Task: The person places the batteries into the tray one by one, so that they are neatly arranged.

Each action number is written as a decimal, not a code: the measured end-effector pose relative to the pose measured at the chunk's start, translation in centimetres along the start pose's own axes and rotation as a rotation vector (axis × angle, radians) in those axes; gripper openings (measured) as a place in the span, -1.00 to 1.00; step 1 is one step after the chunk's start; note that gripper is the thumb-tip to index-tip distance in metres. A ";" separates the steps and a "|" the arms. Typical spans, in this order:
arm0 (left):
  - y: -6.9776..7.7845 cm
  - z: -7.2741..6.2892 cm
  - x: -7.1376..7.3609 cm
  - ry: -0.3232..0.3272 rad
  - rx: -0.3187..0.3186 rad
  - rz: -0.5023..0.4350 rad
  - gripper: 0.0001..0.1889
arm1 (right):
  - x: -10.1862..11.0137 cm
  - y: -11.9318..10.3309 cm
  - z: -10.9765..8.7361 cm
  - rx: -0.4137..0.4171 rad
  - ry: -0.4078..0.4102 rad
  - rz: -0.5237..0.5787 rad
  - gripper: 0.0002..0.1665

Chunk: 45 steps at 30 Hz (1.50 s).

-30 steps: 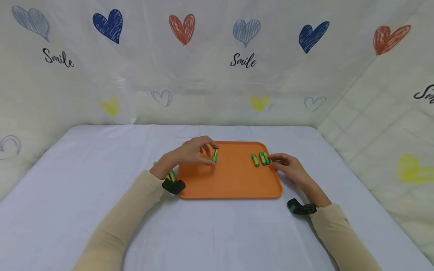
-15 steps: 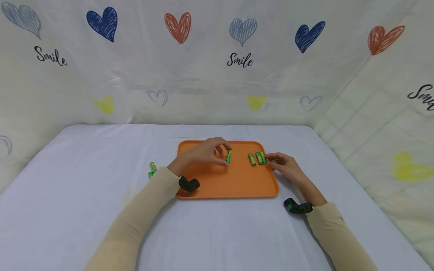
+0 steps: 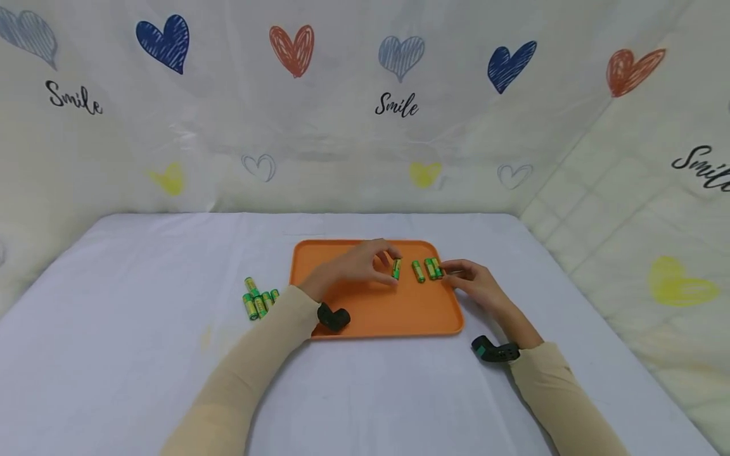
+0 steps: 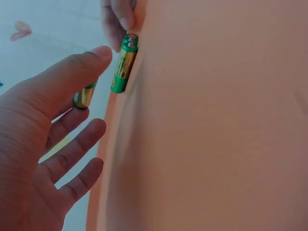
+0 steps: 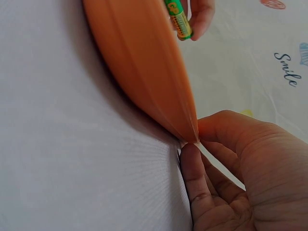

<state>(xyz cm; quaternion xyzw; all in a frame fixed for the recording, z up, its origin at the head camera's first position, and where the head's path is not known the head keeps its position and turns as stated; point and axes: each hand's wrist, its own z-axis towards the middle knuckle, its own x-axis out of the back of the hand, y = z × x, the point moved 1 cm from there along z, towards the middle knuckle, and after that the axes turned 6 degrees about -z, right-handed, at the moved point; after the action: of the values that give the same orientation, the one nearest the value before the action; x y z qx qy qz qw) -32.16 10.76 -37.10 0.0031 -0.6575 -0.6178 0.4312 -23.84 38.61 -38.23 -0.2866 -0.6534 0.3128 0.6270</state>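
In the head view an orange tray (image 3: 371,320) lies on the white table. Over it my left hand (image 3: 362,263) pinches a green and gold battery (image 3: 396,268) between thumb and fingers, held upright. In the left wrist view the thumb partly covers this battery (image 4: 85,96), and the lower fingers spread loose. To its right, one battery (image 3: 419,272) lies alone on the tray, beside a close pair (image 3: 430,268) near the right rim. My right hand (image 3: 476,282) is at that rim; the right wrist view shows its fingers pinching the tray's edge (image 5: 185,115).
Several more batteries (image 3: 251,306) lie on the tablecloth left of the tray, partly behind the left sleeve (image 3: 256,361). A black wrist device (image 3: 333,318) hangs over the tray's front left. A white curtain with hearts (image 3: 342,126) stands behind the table.
My left hand has moved right across the tray with the battery, nearing the batteries there. The table batteries at left have come into view. My right hand stays at the rim.
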 end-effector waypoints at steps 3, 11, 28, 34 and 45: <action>-0.2 0.5 -0.5 0.006 -0.012 0.015 -0.41 | -0.2 0.0 0.1 -0.011 -0.005 0.003 -0.48; -0.6 1.4 -1.4 0.045 0.026 -0.026 -0.47 | -0.6 -0.2 0.6 -0.020 0.000 -0.006 -0.50; -0.2 3.0 -3.3 0.156 0.180 0.011 -0.44 | -0.7 -0.4 0.5 0.005 -0.010 0.033 -0.51; 0.3 3.8 -4.0 0.195 0.193 0.089 -0.45 | -0.4 -0.5 0.6 -0.008 -0.001 0.021 -0.52; 0.3 4.7 -4.8 0.185 0.153 0.162 -0.48 | 0.1 -0.1 0.0 -0.030 0.002 0.020 -0.52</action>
<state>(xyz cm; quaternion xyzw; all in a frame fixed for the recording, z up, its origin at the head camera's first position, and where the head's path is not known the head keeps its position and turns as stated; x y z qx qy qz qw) -31.64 17.25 -38.91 0.0396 -0.6583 -0.5260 0.5370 -23.86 38.67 -38.09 -0.3029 -0.6544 0.3088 0.6202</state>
